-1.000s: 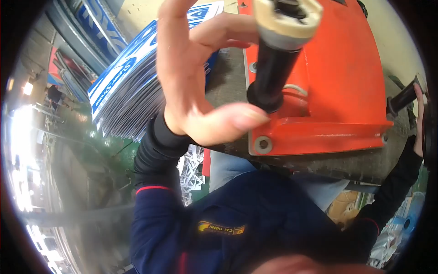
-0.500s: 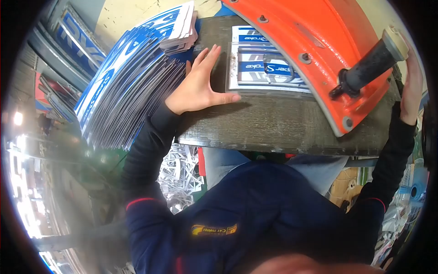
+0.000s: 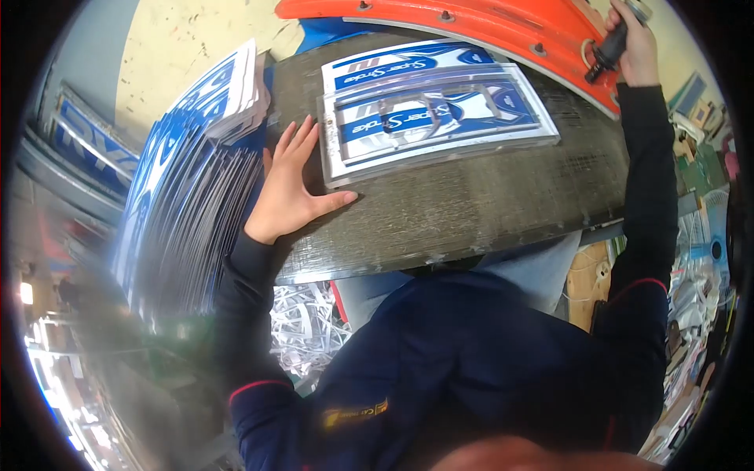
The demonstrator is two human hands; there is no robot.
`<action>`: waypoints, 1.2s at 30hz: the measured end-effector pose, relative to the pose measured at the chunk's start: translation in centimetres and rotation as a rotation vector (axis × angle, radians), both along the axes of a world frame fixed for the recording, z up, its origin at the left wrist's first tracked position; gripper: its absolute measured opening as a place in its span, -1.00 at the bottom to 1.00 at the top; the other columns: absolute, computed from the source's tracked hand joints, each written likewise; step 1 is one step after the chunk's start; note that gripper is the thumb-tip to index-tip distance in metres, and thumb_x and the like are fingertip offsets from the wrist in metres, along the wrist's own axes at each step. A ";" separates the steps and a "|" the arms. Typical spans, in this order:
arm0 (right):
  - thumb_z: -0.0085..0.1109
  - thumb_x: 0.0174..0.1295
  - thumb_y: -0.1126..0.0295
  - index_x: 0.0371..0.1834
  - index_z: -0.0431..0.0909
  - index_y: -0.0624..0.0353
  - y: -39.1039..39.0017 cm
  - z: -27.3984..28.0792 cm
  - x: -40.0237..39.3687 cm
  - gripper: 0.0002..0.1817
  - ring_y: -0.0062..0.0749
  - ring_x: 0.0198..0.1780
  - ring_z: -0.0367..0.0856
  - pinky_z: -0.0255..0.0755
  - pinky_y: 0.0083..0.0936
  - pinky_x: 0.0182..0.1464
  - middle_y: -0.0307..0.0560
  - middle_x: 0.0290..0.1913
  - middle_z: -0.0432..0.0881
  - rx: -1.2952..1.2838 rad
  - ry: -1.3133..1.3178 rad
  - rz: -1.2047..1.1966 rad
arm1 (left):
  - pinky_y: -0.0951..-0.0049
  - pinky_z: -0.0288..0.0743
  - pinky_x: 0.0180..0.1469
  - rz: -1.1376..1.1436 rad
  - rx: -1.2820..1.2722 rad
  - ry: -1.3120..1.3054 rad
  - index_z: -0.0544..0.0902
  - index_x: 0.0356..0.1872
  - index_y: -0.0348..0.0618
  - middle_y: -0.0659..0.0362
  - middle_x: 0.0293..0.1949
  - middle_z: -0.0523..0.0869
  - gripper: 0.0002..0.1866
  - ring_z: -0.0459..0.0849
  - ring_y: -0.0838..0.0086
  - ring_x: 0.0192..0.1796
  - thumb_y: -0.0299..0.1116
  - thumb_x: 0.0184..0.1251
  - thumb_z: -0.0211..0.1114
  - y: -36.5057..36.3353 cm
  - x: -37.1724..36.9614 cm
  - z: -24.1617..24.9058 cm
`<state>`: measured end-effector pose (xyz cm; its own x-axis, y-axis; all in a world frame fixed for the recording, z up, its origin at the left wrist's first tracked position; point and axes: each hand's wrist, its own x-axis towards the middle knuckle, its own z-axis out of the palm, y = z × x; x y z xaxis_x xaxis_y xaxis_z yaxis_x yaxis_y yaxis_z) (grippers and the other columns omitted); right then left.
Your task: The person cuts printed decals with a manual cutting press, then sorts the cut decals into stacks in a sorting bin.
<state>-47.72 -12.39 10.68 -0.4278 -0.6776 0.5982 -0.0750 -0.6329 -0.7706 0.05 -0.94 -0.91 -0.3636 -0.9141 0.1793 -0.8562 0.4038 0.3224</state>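
My left hand [image 3: 287, 188] rests on the dark worn tabletop [image 3: 440, 212], fingers stretched and thumb spread, with nothing held. It is beside the left end of a clear-edged rectangular cutting frame [image 3: 440, 154], which lies over a printed blue and white "Super Stroke" sheet [image 3: 397, 118]. Part of a similar sheet [image 3: 353, 72] shows behind the frame. At the upper right, my right hand [image 3: 642, 53] is wrapped around the black handle [image 3: 609, 53] of a big orange press arm [image 3: 408, 12]. The arm stands behind the frame, along the table's far side.
A tall fanned stack of blue and white printed sheets [image 3: 188, 165] stands left of my left hand. Blue and white panels [image 3: 90, 137] lean farther left. White paper strips [image 3: 306, 326] lie below the table's front edge. A blue fan-like object [image 3: 715, 250] is at the right.
The orange arm has swung back, uncovering the cutting frame and sheet. My right hand has gone with its handle. My left hand stays spread by the frame; the view has shifted.
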 end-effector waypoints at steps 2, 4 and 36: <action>0.35 0.27 0.31 -0.46 0.51 0.05 -2.9 -0.2 -3.2 -0.78 -0.61 -0.57 0.42 0.29 -0.59 -0.48 -0.34 -0.59 0.47 0.049 0.054 -0.100 | -0.49 -0.31 0.48 -0.016 -0.005 0.005 0.25 0.52 -0.32 -0.14 0.57 0.20 0.29 -0.06 -0.02 0.66 0.30 -0.18 0.61 -0.1 0.0 -0.1; 0.37 0.26 0.31 -0.45 0.48 0.05 -4.3 -0.2 -3.9 -0.77 -0.58 -0.55 0.40 0.29 -0.53 -0.46 -0.32 -0.57 0.45 0.056 0.013 -0.139 | -0.48 -0.30 0.48 -0.023 -0.012 0.015 0.26 0.52 -0.31 -0.13 0.56 0.22 0.27 -0.05 -0.03 0.65 0.29 -0.17 0.61 -0.2 0.1 -0.3; 0.38 0.16 -0.13 -0.02 0.63 0.17 6.5 -10.6 9.2 -0.42 -0.24 0.01 0.60 -0.07 -0.09 0.40 -0.11 -0.11 0.67 -0.143 1.336 0.168 | 0.30 0.43 0.33 -0.111 -0.154 0.645 0.58 0.21 -0.35 0.03 0.16 0.70 -0.26 0.61 0.34 0.26 -0.35 -0.06 0.69 -1.2 -1.5 2.1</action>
